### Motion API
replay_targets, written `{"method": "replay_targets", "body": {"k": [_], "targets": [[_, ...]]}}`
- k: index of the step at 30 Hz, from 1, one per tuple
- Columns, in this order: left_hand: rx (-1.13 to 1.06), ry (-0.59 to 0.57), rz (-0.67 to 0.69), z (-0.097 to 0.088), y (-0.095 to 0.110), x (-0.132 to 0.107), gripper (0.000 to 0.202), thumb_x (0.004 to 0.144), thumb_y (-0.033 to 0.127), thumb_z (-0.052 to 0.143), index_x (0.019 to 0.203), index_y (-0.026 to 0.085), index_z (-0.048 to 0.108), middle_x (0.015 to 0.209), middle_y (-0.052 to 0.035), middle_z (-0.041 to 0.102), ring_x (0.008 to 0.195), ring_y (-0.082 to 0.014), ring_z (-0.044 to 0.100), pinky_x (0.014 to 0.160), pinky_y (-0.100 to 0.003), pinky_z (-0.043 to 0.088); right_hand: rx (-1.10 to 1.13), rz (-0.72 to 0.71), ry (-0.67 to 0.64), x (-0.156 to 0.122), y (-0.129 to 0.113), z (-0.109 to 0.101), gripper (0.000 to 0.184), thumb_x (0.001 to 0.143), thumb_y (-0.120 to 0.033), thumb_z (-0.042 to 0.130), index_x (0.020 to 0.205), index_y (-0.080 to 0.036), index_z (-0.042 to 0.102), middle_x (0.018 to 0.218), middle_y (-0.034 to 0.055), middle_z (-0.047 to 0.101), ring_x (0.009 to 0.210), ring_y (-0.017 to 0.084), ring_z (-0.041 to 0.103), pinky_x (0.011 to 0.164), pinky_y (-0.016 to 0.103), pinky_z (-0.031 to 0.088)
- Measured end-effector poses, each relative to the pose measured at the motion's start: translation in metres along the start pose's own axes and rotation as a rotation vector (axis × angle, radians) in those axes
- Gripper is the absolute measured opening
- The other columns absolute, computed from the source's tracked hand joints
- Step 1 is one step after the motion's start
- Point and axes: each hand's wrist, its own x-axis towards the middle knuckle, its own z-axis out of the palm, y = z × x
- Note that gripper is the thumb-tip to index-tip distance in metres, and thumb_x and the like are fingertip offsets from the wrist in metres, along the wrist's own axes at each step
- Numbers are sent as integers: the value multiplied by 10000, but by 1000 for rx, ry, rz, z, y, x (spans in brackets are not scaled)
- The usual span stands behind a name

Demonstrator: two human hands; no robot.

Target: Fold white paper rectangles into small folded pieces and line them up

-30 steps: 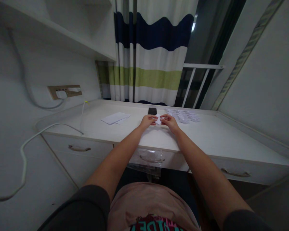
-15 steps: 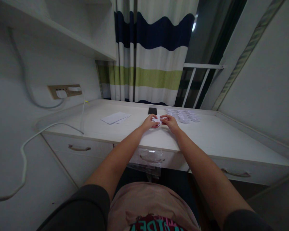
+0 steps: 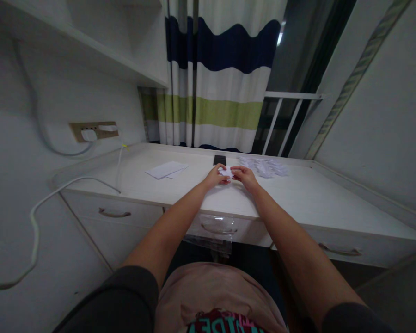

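A small piece of white paper (image 3: 226,172) is between my two hands, just above or on the white desk. My left hand (image 3: 216,176) grips its left side, thumb and fingers curled around the edge. From the right, my right hand (image 3: 244,175) pinches the same paper with its fingers bent. Whether the paper is folded is too small to tell. Behind my hands lies a black flat object (image 3: 219,160), like a phone. To the right spreads a pile of small folded white papers (image 3: 263,166). Flat white sheets (image 3: 167,169) lie to the left.
The white desk (image 3: 319,199) has drawers along its front, with clear plastic hanging at the middle drawer handle (image 3: 219,230). A white cable (image 3: 90,178) crosses the desk's left end. A striped curtain (image 3: 229,83) hangs behind, and a shelf overhangs the upper left.
Both hands stay in nearly the same place on the paper. Only slight finger movement shows.
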Motion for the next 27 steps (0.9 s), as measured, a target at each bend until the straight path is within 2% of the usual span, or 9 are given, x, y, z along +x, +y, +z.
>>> {"method": "replay_targets", "body": {"k": [4, 10, 14, 20, 27], "targets": [[9, 37, 10, -1, 0, 0, 389, 633, 72, 701, 898, 170, 434, 653, 71, 537, 525, -88, 609, 572, -224, 497, 24, 25, -9, 1, 1, 0, 303, 567, -363, 741, 786, -176, 650, 651, -8, 630, 564, 98, 575, 651, 278, 527], [-24, 30, 31, -1, 2, 0, 381, 630, 82, 697, 909, 163, 450, 676, 61, 551, 530, -68, 590, 598, -220, 493, 78, 30, 7, 2, 1, 0, 361, 531, -396, 768, 794, -179, 648, 665, -9, 639, 559, 89, 582, 641, 255, 531], [-53, 51, 41, -2, 2, 1, 383, 620, 74, 695, 908, 165, 458, 707, 49, 569, 564, -65, 590, 641, -234, 497, 85, 34, 27, 1, 0, 0, 358, 581, -422, 742, 835, -193, 637, 687, 0, 658, 580, 106, 615, 630, 255, 536], [-34, 48, 53, -3, 1, 2, 353, 623, 51, 660, 891, 158, 457, 694, 53, 571, 541, -64, 574, 627, -236, 489, 26, 64, 49, -2, -2, 1, 284, 632, -355, 721, 846, -191, 632, 646, 12, 667, 595, 134, 654, 528, 208, 502], [-48, 34, 40, -2, 2, 1, 353, 617, 64, 673, 882, 163, 462, 667, 64, 566, 544, -63, 577, 621, -227, 495, 13, 44, 64, 2, -3, 1, 280, 588, -312, 748, 801, -174, 630, 558, 2, 641, 545, 142, 635, 565, 258, 526]]}}
